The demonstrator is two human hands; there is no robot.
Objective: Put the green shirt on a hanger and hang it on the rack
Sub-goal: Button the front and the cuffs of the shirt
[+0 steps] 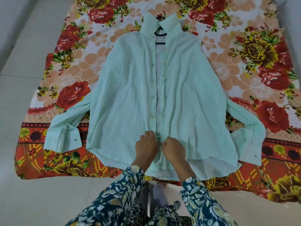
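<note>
Progress looks to be about halfway, judging by how things lie. The green shirt (130,88) is spread flat, front up, along the middle of the floral sheet (260,70), which is laid on the tiled floor (32,193). Its collar (171,25) points to the far edge of the sheet and its hem lies close to the near edge, by you. A dark hanger (160,43) already sits inside the shirt. You can see its bars in the open neck, and the hook seems to poke out beyond the collar, though that part is too small to read well. Both sleeves reach toward the left and right edges of the sheet, with the cuffs bent back toward the near edge. The front is open along the whole placket, and a strip of the paler inside shows between the two edges. Your left grip (145,145) is curled onto the left front edge low down near the hem, and your right grip (173,148) pinches the right front edge just beside it. That reads as you working at the lowest button or drawing the fronts together, but the button itself is hidden. What is left, as far as I can judge, is to close the buttons you want closed, lift the shirt by the hanger and hang it on the rack, which is not in view.
</note>
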